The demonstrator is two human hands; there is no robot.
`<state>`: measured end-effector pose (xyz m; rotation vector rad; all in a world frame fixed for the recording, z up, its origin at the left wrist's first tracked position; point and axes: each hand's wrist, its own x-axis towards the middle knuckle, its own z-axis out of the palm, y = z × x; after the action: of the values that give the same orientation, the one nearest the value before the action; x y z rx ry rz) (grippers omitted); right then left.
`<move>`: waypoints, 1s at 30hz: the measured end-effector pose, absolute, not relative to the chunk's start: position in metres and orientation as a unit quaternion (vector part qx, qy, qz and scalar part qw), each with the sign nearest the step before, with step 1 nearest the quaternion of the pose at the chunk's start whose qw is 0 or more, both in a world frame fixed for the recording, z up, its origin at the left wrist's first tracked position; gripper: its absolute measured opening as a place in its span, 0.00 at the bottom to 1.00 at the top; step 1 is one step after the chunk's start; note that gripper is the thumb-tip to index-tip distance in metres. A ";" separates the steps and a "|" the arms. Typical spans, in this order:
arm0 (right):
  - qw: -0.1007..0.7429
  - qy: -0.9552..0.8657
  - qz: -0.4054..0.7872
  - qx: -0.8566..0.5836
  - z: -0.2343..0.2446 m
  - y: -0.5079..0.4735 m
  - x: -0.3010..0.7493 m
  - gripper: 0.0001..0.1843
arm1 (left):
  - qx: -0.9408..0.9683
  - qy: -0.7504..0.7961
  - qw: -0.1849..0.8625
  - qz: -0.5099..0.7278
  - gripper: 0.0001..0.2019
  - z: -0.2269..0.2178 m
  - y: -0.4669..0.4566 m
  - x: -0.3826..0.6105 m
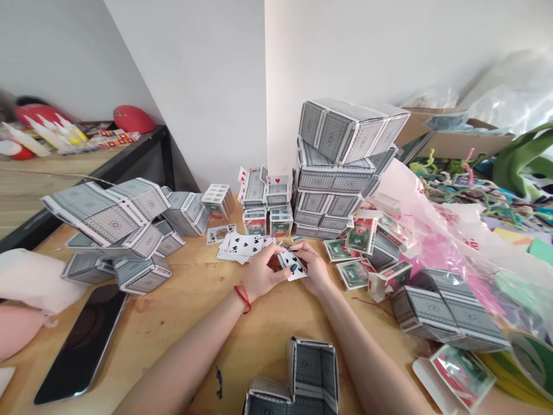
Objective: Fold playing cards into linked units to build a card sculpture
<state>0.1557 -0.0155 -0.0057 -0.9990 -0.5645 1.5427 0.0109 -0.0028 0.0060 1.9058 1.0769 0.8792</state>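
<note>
My left hand (264,272) and my right hand (311,266) meet at the middle of the wooden table (190,311). Both are closed on a small stack of playing cards (290,263) held between them, spade faces up. A red string is tied round my left wrist. Just beyond my hands, loose cards (240,246) lie spread face up on the table. A folded block of card backs (310,372) sits near the front edge between my forearms.
A tall stack of card-back blocks (341,167) stands by the wall, another pile (121,230) at the left. Card boxes (371,253) and a pink plastic bag (423,230) lie at the right. A dark tablet (82,346) lies at the front left.
</note>
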 end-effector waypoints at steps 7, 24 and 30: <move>0.554 -0.194 0.703 -0.402 -0.007 -0.015 0.158 0.05 | 0.755 0.427 0.363 0.340 0.11 0.007 -0.003 0.009; 0.503 -0.249 0.748 -0.353 -0.006 -0.016 0.164 0.10 | 0.767 0.337 0.382 0.391 0.10 0.011 -0.002 0.004; 0.478 -0.259 0.771 -0.332 -0.003 -0.018 0.173 0.09 | 0.773 0.306 0.382 0.404 0.18 0.005 -0.002 0.000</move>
<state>0.1727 -0.0175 -0.0034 -0.8096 -0.6337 1.8832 -0.0002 -0.0022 0.0054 1.9709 0.7801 1.0318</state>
